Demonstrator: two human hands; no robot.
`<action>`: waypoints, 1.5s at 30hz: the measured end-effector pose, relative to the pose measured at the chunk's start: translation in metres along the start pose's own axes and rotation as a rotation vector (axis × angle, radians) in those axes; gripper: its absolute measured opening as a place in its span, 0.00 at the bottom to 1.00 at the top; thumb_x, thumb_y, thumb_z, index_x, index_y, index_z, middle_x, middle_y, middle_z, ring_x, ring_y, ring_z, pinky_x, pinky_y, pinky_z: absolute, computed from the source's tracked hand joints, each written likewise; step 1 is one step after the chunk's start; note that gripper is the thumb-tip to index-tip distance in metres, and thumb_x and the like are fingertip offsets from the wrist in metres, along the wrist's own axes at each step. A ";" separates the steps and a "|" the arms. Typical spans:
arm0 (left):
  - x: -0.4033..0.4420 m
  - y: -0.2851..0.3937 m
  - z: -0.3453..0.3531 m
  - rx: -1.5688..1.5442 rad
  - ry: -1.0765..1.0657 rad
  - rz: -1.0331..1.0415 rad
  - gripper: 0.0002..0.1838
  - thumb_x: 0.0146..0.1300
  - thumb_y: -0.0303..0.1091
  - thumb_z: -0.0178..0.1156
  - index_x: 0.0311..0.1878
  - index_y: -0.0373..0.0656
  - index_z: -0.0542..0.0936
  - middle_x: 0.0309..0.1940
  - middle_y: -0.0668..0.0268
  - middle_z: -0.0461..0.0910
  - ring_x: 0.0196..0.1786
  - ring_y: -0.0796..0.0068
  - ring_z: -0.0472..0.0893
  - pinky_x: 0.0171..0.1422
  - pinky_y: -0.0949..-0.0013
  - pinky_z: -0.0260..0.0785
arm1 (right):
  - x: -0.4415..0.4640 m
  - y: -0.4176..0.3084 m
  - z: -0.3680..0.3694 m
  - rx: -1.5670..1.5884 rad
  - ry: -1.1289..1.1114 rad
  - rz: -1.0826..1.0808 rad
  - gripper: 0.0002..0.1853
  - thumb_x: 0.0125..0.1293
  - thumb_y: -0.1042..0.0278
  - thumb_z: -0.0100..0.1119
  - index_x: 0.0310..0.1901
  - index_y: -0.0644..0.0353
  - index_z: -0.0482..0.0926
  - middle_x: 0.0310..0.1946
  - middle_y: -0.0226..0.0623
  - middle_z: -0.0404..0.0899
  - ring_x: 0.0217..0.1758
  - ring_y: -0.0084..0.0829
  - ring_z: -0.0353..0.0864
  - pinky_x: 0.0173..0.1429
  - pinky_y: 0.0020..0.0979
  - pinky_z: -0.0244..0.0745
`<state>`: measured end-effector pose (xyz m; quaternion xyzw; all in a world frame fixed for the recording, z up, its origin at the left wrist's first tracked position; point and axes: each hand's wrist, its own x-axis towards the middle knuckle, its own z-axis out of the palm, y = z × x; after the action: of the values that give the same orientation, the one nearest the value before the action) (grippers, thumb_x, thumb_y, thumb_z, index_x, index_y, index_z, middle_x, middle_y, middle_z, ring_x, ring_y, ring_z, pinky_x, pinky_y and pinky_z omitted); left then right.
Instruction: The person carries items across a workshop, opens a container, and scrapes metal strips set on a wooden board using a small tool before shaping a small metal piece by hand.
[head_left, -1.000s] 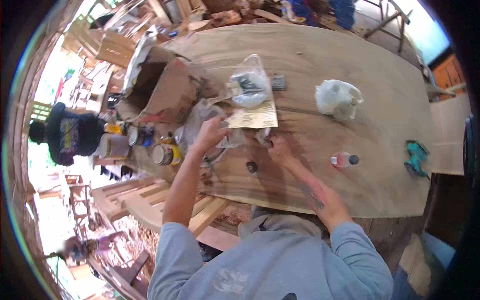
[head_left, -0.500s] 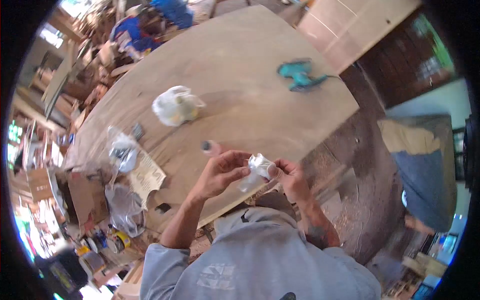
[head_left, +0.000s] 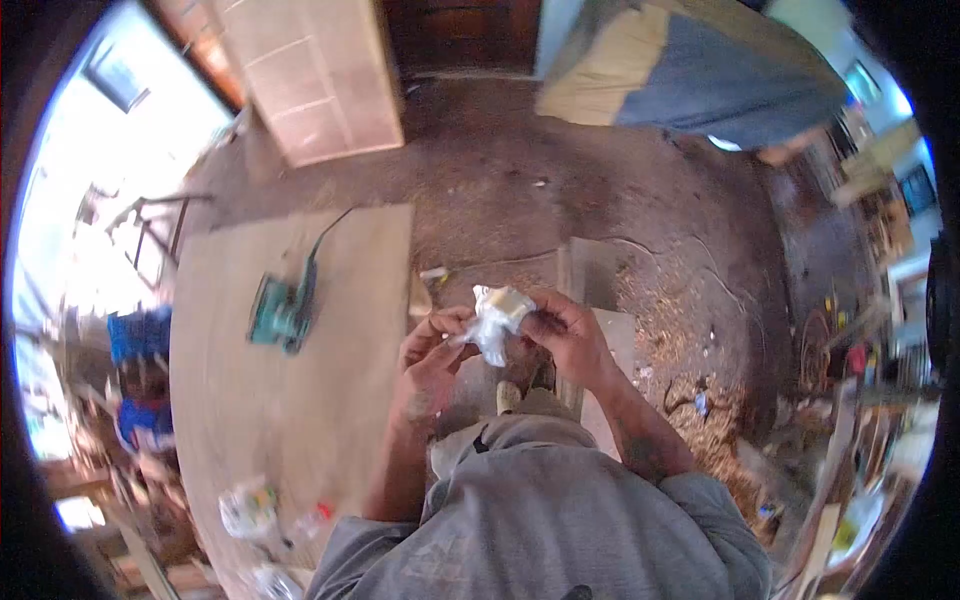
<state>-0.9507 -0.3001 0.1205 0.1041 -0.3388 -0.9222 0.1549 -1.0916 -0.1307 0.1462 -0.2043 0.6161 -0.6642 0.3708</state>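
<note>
A small crumpled white plastic bag (head_left: 492, 335) is held up in front of my body, over the gap beside the board. Something pale yellow shows at its upper right, but I cannot make out what it is. My right hand (head_left: 568, 335) grips the bag's right side between thumb and fingers. On the other side, my left hand (head_left: 435, 350) has its fingers pinched on the bag's loose left edge. To the left lies the large wooden board (head_left: 350, 400), with a teal power sander (head_left: 283, 312) on it.
Another white plastic bag (head_left: 248, 510) and a small red-topped item (head_left: 322, 512) lie at the board's near left. Wood shavings (head_left: 720, 430) and a cable (head_left: 500, 262) cover the floor. Panels (head_left: 310, 80) lean at the back, beside a blue-and-tan covered object (head_left: 690, 70).
My view and body have turned to the right, so the board and sander now sit to my left. The bag stays in both hands and looks more opened out.
</note>
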 end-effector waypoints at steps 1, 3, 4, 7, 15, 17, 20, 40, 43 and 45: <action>0.019 -0.001 0.018 -0.014 0.031 -0.086 0.14 0.67 0.24 0.60 0.54 0.37 0.75 0.58 0.59 0.77 0.60 0.64 0.78 0.63 0.58 0.73 | 0.003 -0.001 -0.014 0.015 0.052 -0.014 0.08 0.73 0.70 0.59 0.50 0.63 0.80 0.35 0.30 0.82 0.36 0.20 0.79 0.44 0.27 0.76; 0.062 -0.010 0.038 0.002 -0.099 -0.076 0.22 0.66 0.26 0.62 0.62 0.37 0.70 0.59 0.57 0.76 0.59 0.63 0.80 0.61 0.59 0.75 | 0.016 0.000 -0.037 -0.027 0.206 -0.089 0.08 0.73 0.70 0.59 0.49 0.63 0.80 0.35 0.30 0.82 0.36 0.21 0.80 0.44 0.27 0.76; 0.080 -0.011 0.052 0.165 -0.104 -0.102 0.24 0.67 0.26 0.61 0.64 0.36 0.69 0.58 0.56 0.77 0.57 0.64 0.81 0.59 0.60 0.76 | 0.021 -0.004 -0.046 -0.018 0.234 -0.091 0.08 0.73 0.70 0.59 0.49 0.63 0.80 0.35 0.30 0.82 0.36 0.21 0.80 0.44 0.27 0.76; 0.124 -0.022 0.059 0.331 -0.057 -0.141 0.22 0.68 0.25 0.60 0.64 0.34 0.71 0.51 0.55 0.81 0.48 0.67 0.85 0.51 0.64 0.79 | 0.036 -0.022 -0.063 -0.003 0.347 -0.085 0.08 0.73 0.71 0.59 0.49 0.64 0.80 0.35 0.30 0.82 0.36 0.21 0.80 0.44 0.27 0.76; 0.256 -0.025 0.043 0.205 -0.036 -0.223 0.13 0.69 0.23 0.56 0.55 0.32 0.78 0.45 0.56 0.84 0.45 0.70 0.85 0.48 0.68 0.79 | 0.126 -0.032 -0.125 0.082 0.455 -0.170 0.09 0.73 0.70 0.59 0.48 0.65 0.81 0.35 0.30 0.82 0.38 0.21 0.81 0.41 0.28 0.76; 0.297 -0.010 0.050 0.297 0.021 -0.103 0.14 0.69 0.22 0.55 0.56 0.31 0.77 0.48 0.55 0.83 0.49 0.71 0.84 0.51 0.69 0.77 | 0.158 -0.036 -0.138 -0.140 0.485 -0.185 0.10 0.73 0.68 0.59 0.48 0.65 0.81 0.35 0.33 0.82 0.38 0.25 0.82 0.42 0.30 0.76; 0.355 0.016 0.047 0.889 -0.178 0.245 0.21 0.66 0.20 0.57 0.63 0.35 0.76 0.52 0.60 0.81 0.53 0.69 0.80 0.56 0.65 0.74 | 0.199 -0.055 -0.146 -0.579 0.470 -0.187 0.09 0.70 0.70 0.61 0.47 0.65 0.81 0.36 0.38 0.84 0.38 0.30 0.83 0.43 0.32 0.76; 0.647 -0.125 0.146 1.163 -0.808 -0.452 0.09 0.63 0.27 0.69 0.43 0.36 0.81 0.36 0.58 0.85 0.40 0.73 0.83 0.47 0.68 0.74 | 0.324 -0.108 -0.366 -0.460 0.494 0.207 0.17 0.72 0.56 0.61 0.50 0.63 0.80 0.38 0.48 0.85 0.42 0.43 0.86 0.47 0.40 0.77; 0.719 -0.180 0.186 1.331 -0.939 -0.202 0.08 0.64 0.27 0.67 0.43 0.36 0.81 0.35 0.58 0.85 0.39 0.73 0.84 0.45 0.68 0.75 | 0.348 -0.121 -0.446 -0.539 0.566 0.195 0.20 0.70 0.52 0.62 0.52 0.61 0.81 0.40 0.50 0.86 0.45 0.44 0.87 0.48 0.40 0.78; 0.772 -0.223 0.227 1.259 -1.062 -0.235 0.07 0.64 0.27 0.67 0.44 0.37 0.82 0.36 0.58 0.85 0.40 0.73 0.84 0.45 0.68 0.75 | 0.358 -0.125 -0.505 -0.464 0.696 0.198 0.21 0.70 0.53 0.62 0.54 0.61 0.81 0.43 0.52 0.85 0.48 0.46 0.87 0.50 0.42 0.79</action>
<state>-1.7837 -0.2797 0.0767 -0.2431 -0.8062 -0.4967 -0.2103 -1.7190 -0.0649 0.1218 0.0141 0.8542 -0.4986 0.1472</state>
